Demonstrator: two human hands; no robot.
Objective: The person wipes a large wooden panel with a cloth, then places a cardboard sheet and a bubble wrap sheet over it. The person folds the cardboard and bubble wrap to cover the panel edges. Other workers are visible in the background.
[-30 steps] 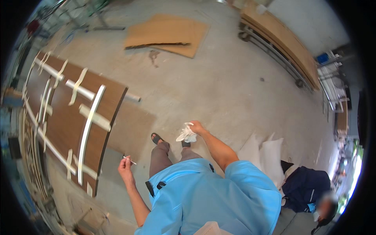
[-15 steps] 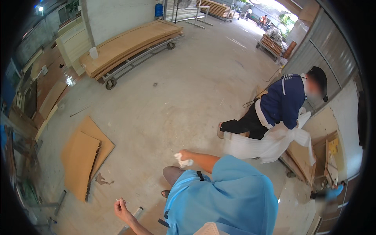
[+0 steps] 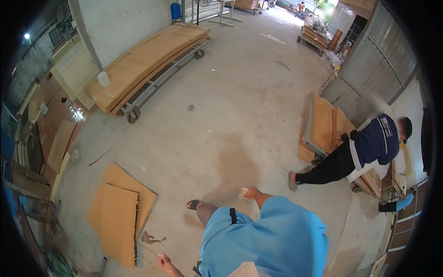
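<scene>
At the lower left my left hand (image 3: 167, 265) is closed, its fingertips pinching a small thin white stick (image 3: 160, 255) whose kind I cannot make out. My right hand (image 3: 250, 192) is at the front of my body, above the floor, closed round a crumpled white cloth (image 3: 242, 194) that is partly blurred. Nearest to my left hand lie two brown sheets of board (image 3: 115, 221), one over the other with a ragged edge. A dark brown scrap (image 3: 152, 238) is on the floor beside them.
A wheeled cart (image 3: 152, 90) bears long brown boards (image 3: 152, 57) with a white cup (image 3: 103, 79). On the right, a person in dark blue (image 3: 374, 141) stands by carts of boards (image 3: 321, 119). Another loaded cart (image 3: 314, 39) is far back. A thin rod (image 3: 100, 156) lies on the floor.
My view has shifted forward, and my foot has stepped out. Both hands have lowered or drawn in, still holding their things. The other person has straightened and turned; the white sheeting is now mostly hidden.
</scene>
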